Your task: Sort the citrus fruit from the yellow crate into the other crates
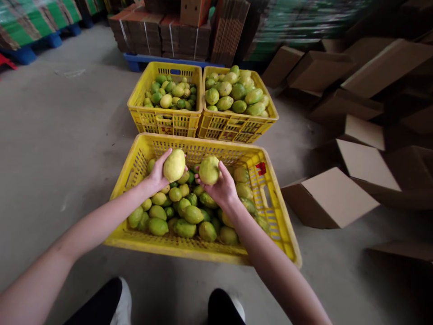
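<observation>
Mid-frame, the left hand (159, 172) and right hand (221, 188) each grip a fruit (174, 165), many remain in the central crate (203, 256), and two upper-centre crates (145, 109) already hold plenty.

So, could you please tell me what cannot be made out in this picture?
All in the head view:
Far side of the lemon in the left hand: turned away from the camera.
Floor of the front yellow crate: covered by heaped lemons.
Red marking on the rear left yellow crate: too small and blurred to read.
Left shoe: cut off by the bottom edge.
</observation>
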Demonstrator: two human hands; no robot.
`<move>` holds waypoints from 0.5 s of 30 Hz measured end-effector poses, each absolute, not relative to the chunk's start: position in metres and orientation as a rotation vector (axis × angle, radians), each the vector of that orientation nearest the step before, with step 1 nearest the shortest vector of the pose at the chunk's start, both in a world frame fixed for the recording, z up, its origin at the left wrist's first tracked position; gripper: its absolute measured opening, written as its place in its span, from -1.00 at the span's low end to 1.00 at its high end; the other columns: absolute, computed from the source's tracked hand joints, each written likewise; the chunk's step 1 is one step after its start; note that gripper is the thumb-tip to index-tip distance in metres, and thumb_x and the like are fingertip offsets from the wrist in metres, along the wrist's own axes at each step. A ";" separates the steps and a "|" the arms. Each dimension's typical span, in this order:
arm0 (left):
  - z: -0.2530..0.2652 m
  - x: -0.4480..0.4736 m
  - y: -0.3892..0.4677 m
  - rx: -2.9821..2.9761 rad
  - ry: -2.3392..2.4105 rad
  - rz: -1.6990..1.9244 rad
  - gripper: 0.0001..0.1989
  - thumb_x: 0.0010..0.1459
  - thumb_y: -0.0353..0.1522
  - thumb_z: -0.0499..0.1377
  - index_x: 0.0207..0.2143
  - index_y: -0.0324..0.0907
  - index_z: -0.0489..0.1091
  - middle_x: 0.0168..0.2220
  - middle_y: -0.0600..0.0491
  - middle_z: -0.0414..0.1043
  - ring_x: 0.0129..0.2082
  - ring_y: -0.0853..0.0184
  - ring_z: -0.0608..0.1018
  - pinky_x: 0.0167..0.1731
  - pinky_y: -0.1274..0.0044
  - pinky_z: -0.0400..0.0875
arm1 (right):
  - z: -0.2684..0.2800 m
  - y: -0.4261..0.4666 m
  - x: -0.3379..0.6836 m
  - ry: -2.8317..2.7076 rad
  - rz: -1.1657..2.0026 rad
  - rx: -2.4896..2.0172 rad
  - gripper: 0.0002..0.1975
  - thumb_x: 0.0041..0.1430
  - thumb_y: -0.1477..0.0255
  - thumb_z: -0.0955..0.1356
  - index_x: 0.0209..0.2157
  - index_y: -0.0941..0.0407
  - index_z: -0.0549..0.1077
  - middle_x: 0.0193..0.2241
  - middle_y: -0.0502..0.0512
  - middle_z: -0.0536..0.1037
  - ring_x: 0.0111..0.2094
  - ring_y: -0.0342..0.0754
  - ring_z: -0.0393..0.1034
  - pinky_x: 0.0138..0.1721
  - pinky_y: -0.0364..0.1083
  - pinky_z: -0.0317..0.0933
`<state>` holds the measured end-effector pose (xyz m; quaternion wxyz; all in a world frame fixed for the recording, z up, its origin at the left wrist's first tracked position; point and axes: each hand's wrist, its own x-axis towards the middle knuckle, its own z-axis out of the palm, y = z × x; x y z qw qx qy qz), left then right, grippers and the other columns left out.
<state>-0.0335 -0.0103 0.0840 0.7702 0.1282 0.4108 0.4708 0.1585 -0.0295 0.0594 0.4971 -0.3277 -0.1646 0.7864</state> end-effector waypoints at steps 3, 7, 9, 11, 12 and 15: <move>0.085 -0.030 -0.010 0.227 0.853 0.968 -0.49 0.43 -0.15 -0.10 0.08 -0.35 0.41 -0.38 -0.10 0.58 -0.54 0.29 0.59 -0.53 0.50 0.54 | 0.060 -0.031 0.156 -0.356 1.828 -0.829 -0.74 0.06 0.26 0.47 -0.23 0.06 0.49 -0.42 0.02 0.64 -0.49 -0.05 0.52 -0.49 -0.12 0.43; 0.084 -0.032 -0.009 0.119 0.789 0.978 -0.50 0.45 -0.15 -0.13 0.06 -0.33 0.40 -0.36 -0.09 0.58 -0.46 0.26 0.63 -0.44 0.45 0.61 | 0.063 -0.032 0.153 -0.278 1.806 -0.859 -0.81 0.04 0.30 0.45 -0.32 0.06 0.44 -0.51 -0.01 0.57 -0.51 -0.03 0.49 -0.61 -0.13 0.31; 0.084 -0.035 -0.008 0.057 0.779 0.968 -0.49 0.42 -0.09 -0.09 -0.02 -0.32 0.42 -0.39 -0.07 0.56 -0.49 0.28 0.62 -0.49 0.49 0.60 | 0.065 -0.032 0.151 -0.186 1.787 -0.887 -0.85 0.06 0.31 0.42 -0.36 0.07 0.42 -0.52 -0.01 0.56 -0.50 -0.03 0.49 -0.62 -0.14 0.30; 0.084 -0.038 -0.006 0.028 0.786 0.984 -0.57 0.40 -0.12 -0.03 -0.08 -0.29 0.42 -0.41 -0.05 0.55 -0.53 0.32 0.60 -0.54 0.53 0.58 | 0.068 -0.032 0.150 -0.127 1.786 -0.906 -0.87 0.10 0.32 0.38 -0.36 0.08 0.42 -0.54 0.00 0.55 -0.52 -0.04 0.47 -0.61 -0.15 0.31; 0.084 -0.040 -0.006 0.021 0.794 0.996 -0.62 0.39 -0.16 -0.01 -0.09 -0.28 0.42 -0.41 -0.04 0.54 -0.54 0.33 0.59 -0.55 0.54 0.57 | 0.069 -0.032 0.150 -0.129 1.808 -0.906 -0.87 0.12 0.32 0.36 -0.35 0.09 0.43 -0.54 0.02 0.56 -0.53 -0.05 0.46 -0.62 -0.15 0.30; 0.084 -0.042 -0.003 -0.022 0.856 0.990 -0.63 0.36 -0.22 0.00 -0.05 -0.33 0.42 -0.44 -0.08 0.53 -0.56 0.31 0.58 -0.58 0.54 0.56 | 0.072 -0.032 0.151 -0.158 1.923 -0.884 -0.77 0.22 0.27 0.28 -0.28 0.13 0.46 -0.50 0.12 0.59 -0.59 -0.05 0.41 -0.66 -0.14 0.27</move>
